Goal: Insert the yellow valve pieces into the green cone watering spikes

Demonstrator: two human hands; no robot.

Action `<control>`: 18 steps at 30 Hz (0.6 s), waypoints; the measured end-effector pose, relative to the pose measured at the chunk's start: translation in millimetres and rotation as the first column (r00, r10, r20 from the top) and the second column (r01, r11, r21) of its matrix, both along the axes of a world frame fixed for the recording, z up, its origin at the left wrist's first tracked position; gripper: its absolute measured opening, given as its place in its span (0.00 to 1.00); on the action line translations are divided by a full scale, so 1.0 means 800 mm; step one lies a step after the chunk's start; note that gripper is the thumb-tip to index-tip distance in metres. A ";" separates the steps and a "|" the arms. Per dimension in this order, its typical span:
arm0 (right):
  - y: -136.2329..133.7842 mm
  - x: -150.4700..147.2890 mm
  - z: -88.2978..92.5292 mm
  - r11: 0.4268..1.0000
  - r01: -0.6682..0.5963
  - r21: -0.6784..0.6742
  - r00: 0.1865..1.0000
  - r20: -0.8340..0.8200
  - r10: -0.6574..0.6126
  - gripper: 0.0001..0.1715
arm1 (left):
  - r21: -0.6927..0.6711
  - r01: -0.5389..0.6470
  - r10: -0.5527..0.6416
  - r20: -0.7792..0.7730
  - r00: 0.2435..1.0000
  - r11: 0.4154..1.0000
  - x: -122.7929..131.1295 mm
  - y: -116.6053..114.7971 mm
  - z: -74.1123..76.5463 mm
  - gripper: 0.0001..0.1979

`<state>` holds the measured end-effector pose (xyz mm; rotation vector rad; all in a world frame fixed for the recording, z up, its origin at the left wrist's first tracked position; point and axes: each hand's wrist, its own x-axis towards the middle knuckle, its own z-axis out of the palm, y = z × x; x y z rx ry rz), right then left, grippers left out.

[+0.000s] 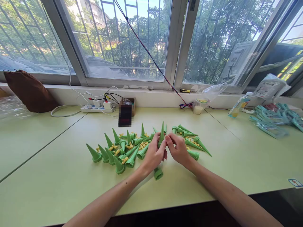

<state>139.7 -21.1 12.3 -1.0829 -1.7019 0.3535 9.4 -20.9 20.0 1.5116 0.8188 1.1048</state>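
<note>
A green plastic watering spike (pixel 162 135) points upward in my left hand (pixel 153 154), whose fingers wrap its lower part. My right hand (pixel 178 148) is beside it, thumb and fingertips pinched together close to the spike; whatever lies between them is hidden. Below my left hand, another green spike (pixel 158 174) rests with its wide open end toward me. Many more green spikes (pixel 133 158) are spread on the left, some upright and some lying. Small yellow valves (pixel 125 160) lie among them. To the right of my hands is a further group of spikes (pixel 194 144) with yellow valves.
The pale green table (pixel 71 189) ends at a front edge near me. Along the window wall are a power strip (pixel 97 109), a small box (pixel 125 113), a plastic bag with a cup (pixel 199 105), a bottle (pixel 239 105) and several teal packets (pixel 272 119). A brown bag (pixel 29 91) stands far left.
</note>
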 end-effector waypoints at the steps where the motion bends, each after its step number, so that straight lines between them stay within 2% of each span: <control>1: 0.000 0.000 0.000 1.000 -0.003 0.001 1.000 -0.001 0.003 0.19 | -0.003 0.000 0.000 0.004 1.000 1.000 0.000 0.000 0.000 0.16; 18: 0.000 0.000 -0.001 1.000 -0.023 -0.012 1.000 0.014 0.023 0.19 | -0.007 -0.018 0.018 -0.035 0.999 1.000 -0.001 0.002 -0.002 0.14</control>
